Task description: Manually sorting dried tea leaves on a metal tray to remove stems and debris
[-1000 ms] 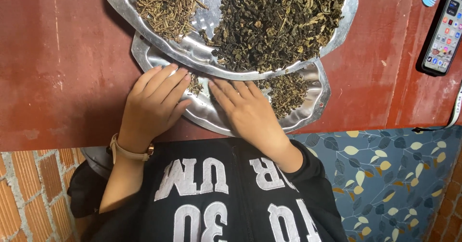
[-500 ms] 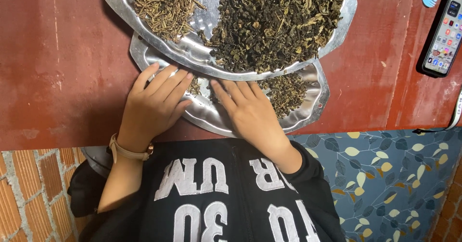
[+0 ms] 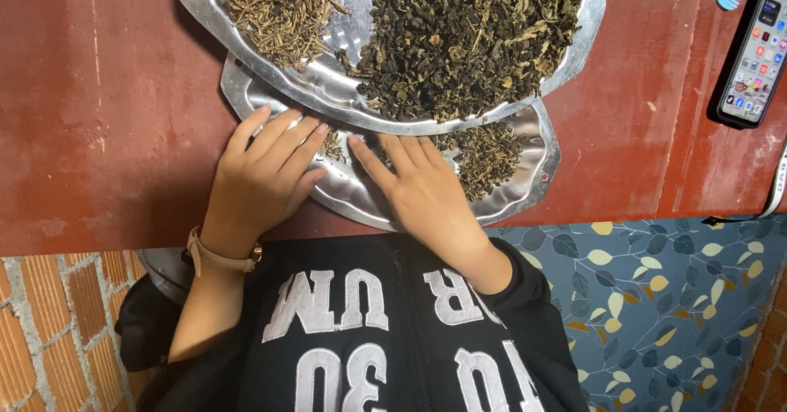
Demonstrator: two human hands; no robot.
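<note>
Head view: since a second ago, little has moved. The left hand (image 3: pixel 262 174) is laid flat, fingers spread, on the lower tray (image 3: pixel 525 191); the right hand (image 3: pixel 422 186) likewise, at three o'clock. Between them sit dried leaves (image 3: pixel 332 144); sorting is paused.

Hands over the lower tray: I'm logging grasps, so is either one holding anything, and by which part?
Nothing is held. The left hand and right hand lie flat, palms down, on the lower metal tray, fingertips beside a small pinch of dried leaves.
</note>
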